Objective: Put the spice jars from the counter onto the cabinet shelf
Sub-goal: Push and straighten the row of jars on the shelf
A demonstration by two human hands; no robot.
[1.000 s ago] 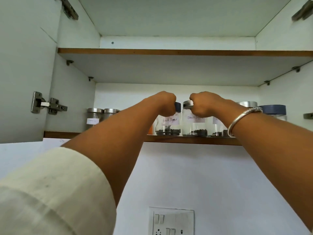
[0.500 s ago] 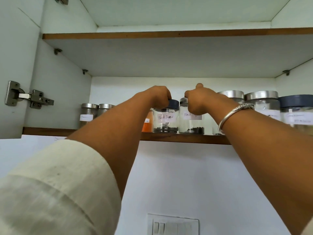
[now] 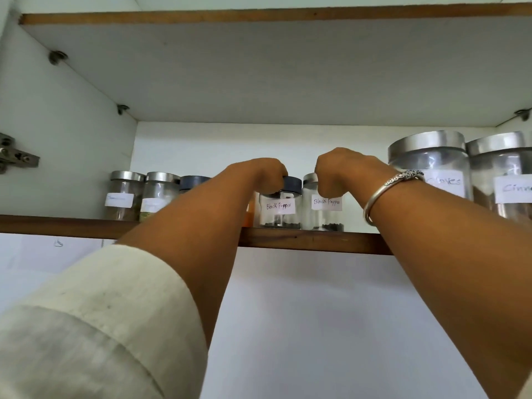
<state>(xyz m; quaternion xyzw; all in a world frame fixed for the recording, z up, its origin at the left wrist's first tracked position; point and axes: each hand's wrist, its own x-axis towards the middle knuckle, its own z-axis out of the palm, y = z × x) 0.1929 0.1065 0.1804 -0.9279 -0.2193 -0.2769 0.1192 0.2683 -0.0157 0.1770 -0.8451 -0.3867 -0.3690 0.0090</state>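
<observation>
- Shelf (image 3: 316, 241) is the landmark: wooden front edge, jars in a row on top of it.
- Left hand (image 3: 267, 174) is above the shelf's middle, fingers curled down onto the dark lid of the left pepper jar (image 3: 280, 207); it grips that jar by the lid.
- Left pepper jar stands upright on the shelf near its front edge, label reads "Black Pepper", peppercorns at the bottom.
- Right hand (image 3: 342, 171) is just right of the left hand, fingers closed down over the top of the right pepper jar (image 3: 325, 210); metal lid mostly hidden under the hand.
- Right pepper jar is upright on the shelf, right beside the left one, same "Black Pepper" label; cannot tell if the two touch.
- Bangle (image 3: 388, 191) on the right wrist.
- Cream sleeve (image 3: 95, 321) on the left arm, below the shelf.
- Orange jar (image 3: 250, 210) on the shelf just left of the left pepper jar, mostly hidden by the arm.
- Two small metal-lidded jars (image 3: 144, 195) at the shelf's left end, labels unreadable.
- Cloves jar (image 3: 429, 168) and a second large jar (image 3: 501, 174) at the shelf's right end, both metal-lidded.
- Hinge (image 3: 14, 156) on the cabinet's side, left of the shelf.
</observation>
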